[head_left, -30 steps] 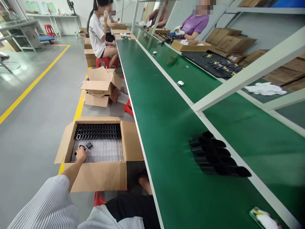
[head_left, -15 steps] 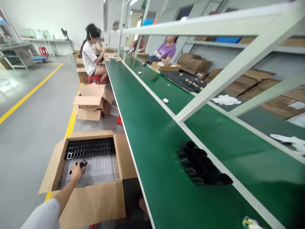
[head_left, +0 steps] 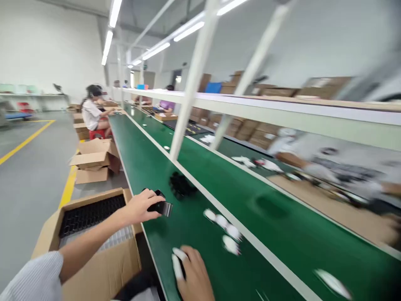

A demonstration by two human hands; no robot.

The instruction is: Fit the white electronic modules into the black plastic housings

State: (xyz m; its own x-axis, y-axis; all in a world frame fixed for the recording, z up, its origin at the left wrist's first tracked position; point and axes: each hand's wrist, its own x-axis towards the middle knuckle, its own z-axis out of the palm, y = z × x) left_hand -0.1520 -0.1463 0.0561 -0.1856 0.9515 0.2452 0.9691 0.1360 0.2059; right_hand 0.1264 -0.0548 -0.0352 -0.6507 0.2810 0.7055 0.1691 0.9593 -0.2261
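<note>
My left hand (head_left: 145, 205) reaches over the near edge of the green bench (head_left: 158, 146), closed on a black plastic shell (head_left: 163, 207) with a hollow, rounded shape. Lower down, my right hand (head_left: 194, 276) is over the bench top, white covers on two of its fingertips. Its fingers are curled, with something dark between them that I cannot make out. A cluster of black shells (head_left: 181, 185), blurred, stands beyond my left hand. Several small white pieces (head_left: 222, 221) lie on the bench to the right of it.
An open carton (head_left: 103, 267) with black shells (head_left: 90, 215) in rows stands left of the bench. White posts (head_left: 194, 79) and a shelf (head_left: 282, 115) rise along the bench. Farther off, a person in white (head_left: 91, 113) sits at the bench; more cartons (head_left: 94, 159) stand on the floor.
My left hand has come from the carton to above the bench, carrying the black shell. My right hand has come into view. The camera has turned right and up.
</note>
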